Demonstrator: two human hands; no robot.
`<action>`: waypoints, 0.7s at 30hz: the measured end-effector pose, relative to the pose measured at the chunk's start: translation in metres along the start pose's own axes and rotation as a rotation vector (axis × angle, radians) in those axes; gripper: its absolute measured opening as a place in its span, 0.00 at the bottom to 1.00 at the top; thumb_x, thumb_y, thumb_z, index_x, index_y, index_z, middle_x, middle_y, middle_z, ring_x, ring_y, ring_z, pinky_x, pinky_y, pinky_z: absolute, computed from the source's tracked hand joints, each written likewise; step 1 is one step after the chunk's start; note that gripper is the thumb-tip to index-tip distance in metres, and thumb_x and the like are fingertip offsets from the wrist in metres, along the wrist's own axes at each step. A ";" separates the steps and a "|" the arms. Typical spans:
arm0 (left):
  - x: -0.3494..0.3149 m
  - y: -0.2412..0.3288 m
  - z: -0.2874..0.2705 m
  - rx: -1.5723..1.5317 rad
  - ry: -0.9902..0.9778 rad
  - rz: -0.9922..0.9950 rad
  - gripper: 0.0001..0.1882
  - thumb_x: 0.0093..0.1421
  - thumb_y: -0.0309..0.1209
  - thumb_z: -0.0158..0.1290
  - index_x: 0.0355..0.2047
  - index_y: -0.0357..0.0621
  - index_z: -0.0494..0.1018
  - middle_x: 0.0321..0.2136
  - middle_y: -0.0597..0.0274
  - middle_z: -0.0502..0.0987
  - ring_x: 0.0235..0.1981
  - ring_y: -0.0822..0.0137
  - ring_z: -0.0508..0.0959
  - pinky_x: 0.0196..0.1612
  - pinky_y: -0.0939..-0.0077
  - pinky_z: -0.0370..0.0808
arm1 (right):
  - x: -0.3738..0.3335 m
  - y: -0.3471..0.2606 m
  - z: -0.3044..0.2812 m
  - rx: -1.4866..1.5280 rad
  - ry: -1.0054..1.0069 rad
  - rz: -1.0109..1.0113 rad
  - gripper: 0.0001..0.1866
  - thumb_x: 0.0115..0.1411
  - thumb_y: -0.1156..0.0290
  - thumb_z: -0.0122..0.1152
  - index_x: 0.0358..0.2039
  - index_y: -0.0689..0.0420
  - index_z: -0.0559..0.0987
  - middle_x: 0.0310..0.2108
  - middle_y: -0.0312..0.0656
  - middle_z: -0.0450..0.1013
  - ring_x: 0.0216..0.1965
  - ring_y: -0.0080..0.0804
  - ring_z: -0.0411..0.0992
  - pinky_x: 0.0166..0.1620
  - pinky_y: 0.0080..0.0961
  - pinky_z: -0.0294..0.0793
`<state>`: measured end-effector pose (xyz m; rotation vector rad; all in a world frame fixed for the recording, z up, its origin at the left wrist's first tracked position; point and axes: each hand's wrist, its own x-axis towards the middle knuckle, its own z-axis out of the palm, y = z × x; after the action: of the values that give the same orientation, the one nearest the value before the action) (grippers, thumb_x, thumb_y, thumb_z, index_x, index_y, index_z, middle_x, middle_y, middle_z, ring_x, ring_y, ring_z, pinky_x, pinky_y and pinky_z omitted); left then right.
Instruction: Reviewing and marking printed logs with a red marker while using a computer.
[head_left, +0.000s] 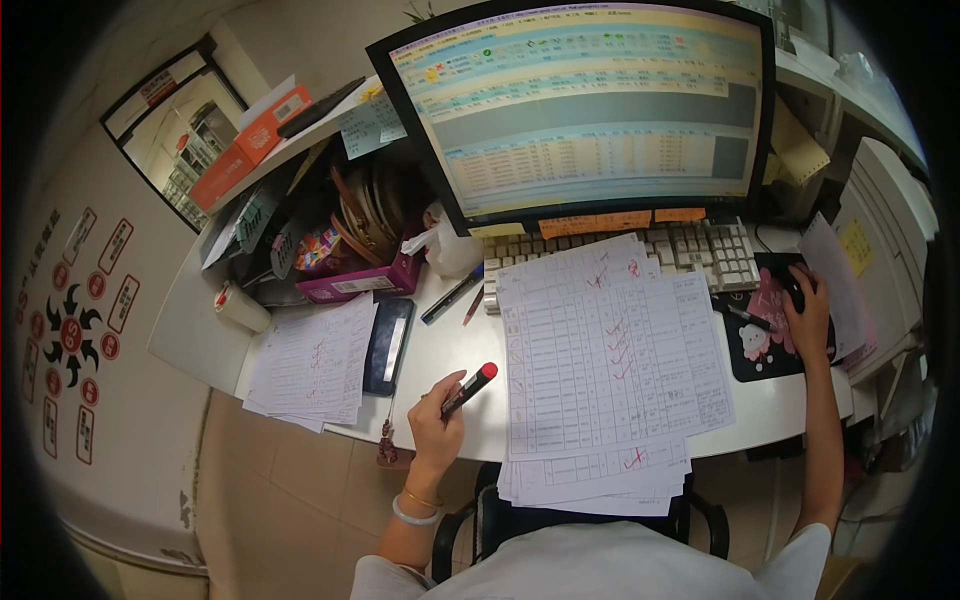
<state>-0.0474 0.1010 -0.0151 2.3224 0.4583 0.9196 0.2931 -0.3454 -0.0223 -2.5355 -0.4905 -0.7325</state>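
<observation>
My left hand [436, 430] is closed around a black marker [465, 392] with a red end, held tilted up over the front of the desk. Just right of it lies a stack of printed table sheets [560, 390], several rows ticked in red; its lower sheets hang past the desk edge. My right hand [812, 322] rests curled over a black computer mouse [794, 290] on a dark mouse pad [745, 358] with a pink cartoon picture. A dark pen [748, 318] lies across the pad's left side. The stack partly covers a white keyboard [722, 255].
A large monitor [590, 115] showing tables stands behind the keyboard. At left are another paper pile [310, 365], a dark blue flat case [388, 345], a purple box [365, 278] and a cup [242, 308]. A printer-like machine [890, 220] borders the right. Pens [452, 295] lie mid-desk.
</observation>
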 end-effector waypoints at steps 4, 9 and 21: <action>-0.003 0.002 -0.001 0.023 -0.023 0.005 0.16 0.55 0.16 0.51 0.44 0.41 0.77 0.20 0.53 0.74 0.18 0.64 0.73 0.25 0.73 0.68 | -0.002 0.002 0.000 -0.022 0.002 -0.016 0.22 0.58 0.70 0.59 0.54 0.50 0.73 0.55 0.49 0.65 0.56 0.49 0.64 0.59 0.37 0.63; -0.003 0.003 -0.001 0.038 -0.081 -0.023 0.17 0.54 0.16 0.50 0.44 0.41 0.77 0.22 0.51 0.75 0.20 0.62 0.74 0.27 0.72 0.69 | -0.004 0.003 0.000 -0.032 0.020 -0.046 0.21 0.57 0.70 0.60 0.53 0.50 0.74 0.53 0.50 0.66 0.54 0.51 0.65 0.57 0.39 0.64; 0.000 -0.007 0.003 0.008 -0.105 -0.075 0.15 0.55 0.15 0.51 0.42 0.37 0.79 0.22 0.60 0.75 0.23 0.77 0.70 0.27 0.81 0.65 | 0.004 0.016 0.015 -0.147 0.022 -0.046 0.24 0.58 0.59 0.59 0.56 0.38 0.71 0.52 0.54 0.65 0.51 0.55 0.68 0.53 0.44 0.69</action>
<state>-0.0459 0.1056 -0.0211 2.3311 0.5022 0.7575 0.3097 -0.3504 -0.0370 -2.6564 -0.5059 -0.8413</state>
